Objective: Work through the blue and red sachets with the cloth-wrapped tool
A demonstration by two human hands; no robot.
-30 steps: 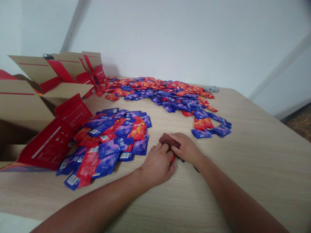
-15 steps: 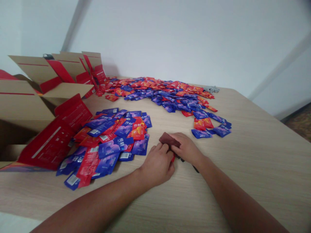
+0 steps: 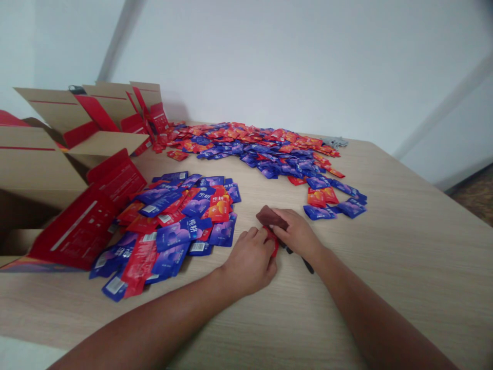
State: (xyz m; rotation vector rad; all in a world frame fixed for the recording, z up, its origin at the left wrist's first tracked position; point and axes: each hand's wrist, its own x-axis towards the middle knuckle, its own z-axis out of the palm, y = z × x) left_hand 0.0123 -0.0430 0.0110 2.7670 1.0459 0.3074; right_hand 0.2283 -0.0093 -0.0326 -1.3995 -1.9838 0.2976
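Low over the table, my left hand (image 3: 250,262) has its fingers curled on a red packet (image 3: 274,241), which shows only in part between my hands. My right hand (image 3: 298,231) is beside it, closed on a flat reddish-brown piece (image 3: 269,217) that sticks out past the fingers; its kind is unclear. Beneath the right hand and wrist, parts of a slim black object (image 3: 308,266) show on the table. Left of my hands lies a loose pile of blue and red sachets (image 3: 185,231), some with white barcode labels.
Open red-and-tan cardboard boxes (image 3: 42,159) stand along the left side. A long heap of red and blue sachets (image 3: 254,146) runs across the back, with several sachets (image 3: 319,210) at its right end. Something grey (image 3: 336,141) lies behind, near the wall (image 3: 308,61).
My right hand and the reddish-brown piece have shifted slightly right and up, away from my left hand. More of the red packet shows between them. My left hand stays almost in place.
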